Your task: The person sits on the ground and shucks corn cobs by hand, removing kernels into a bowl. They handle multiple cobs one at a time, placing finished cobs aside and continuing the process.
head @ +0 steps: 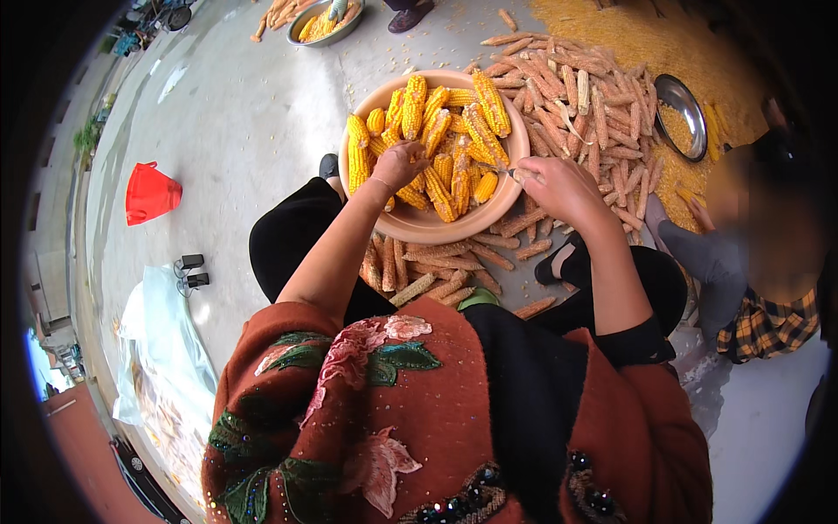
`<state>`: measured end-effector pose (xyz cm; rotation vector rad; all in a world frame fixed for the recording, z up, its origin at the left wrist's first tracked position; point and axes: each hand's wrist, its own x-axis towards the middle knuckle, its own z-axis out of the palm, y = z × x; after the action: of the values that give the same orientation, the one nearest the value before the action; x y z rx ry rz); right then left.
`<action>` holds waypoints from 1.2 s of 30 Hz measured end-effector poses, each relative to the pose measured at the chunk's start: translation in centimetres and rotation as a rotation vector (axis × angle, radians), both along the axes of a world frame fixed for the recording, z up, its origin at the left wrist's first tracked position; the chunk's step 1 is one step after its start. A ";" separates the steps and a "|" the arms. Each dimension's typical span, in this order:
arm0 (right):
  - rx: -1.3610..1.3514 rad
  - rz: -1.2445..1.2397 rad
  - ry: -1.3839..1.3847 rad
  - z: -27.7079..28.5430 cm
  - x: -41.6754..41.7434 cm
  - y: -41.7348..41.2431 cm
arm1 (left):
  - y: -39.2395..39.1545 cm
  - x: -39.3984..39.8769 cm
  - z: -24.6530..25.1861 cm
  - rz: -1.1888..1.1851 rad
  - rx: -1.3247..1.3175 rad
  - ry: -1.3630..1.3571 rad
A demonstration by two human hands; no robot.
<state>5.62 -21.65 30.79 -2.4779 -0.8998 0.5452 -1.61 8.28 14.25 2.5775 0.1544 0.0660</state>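
Observation:
A round tan plastic basin (435, 230) stands on the ground between my knees. Inside lie many yellow corn ears (443, 194), some with rows of kernels stripped off. Over the ears at the basin's left-centre is my left hand (399, 165), fingers curled at one ear; whether it grips that ear cannot be made out. At the right rim my right hand (560, 187) is closed around the handle of a thin metal pick-like tool (499, 169). Its shaft points left over the ears, and the tip is hard to see.
Bare corn cobs (589, 108) are heaped right of the basin, with more cobs (435, 262) before my feet. Beyond are a metal bowl of kernels (681, 121) and spread kernels (589, 23). A person (766, 321) sits at right. A red bag (152, 193) and power adapters (194, 272) lie left.

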 end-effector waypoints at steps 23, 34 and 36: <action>-0.369 -0.222 0.116 -8.9 3.1 0.8 | -2.3 3.2 19.1 -0.401 0.169 0.037; 0.325 -0.832 0.568 -13.9 5.4 -1.1 | -0.8 4.3 14.7 -0.326 0.152 0.202; 0.302 -0.744 0.532 -13.1 4.8 0.2 | -0.2 4.6 14.6 -0.306 0.205 0.228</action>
<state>10.42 -21.48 17.72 -2.0204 0.1476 0.6766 3.03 8.12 28.86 2.7760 -0.1735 -0.3432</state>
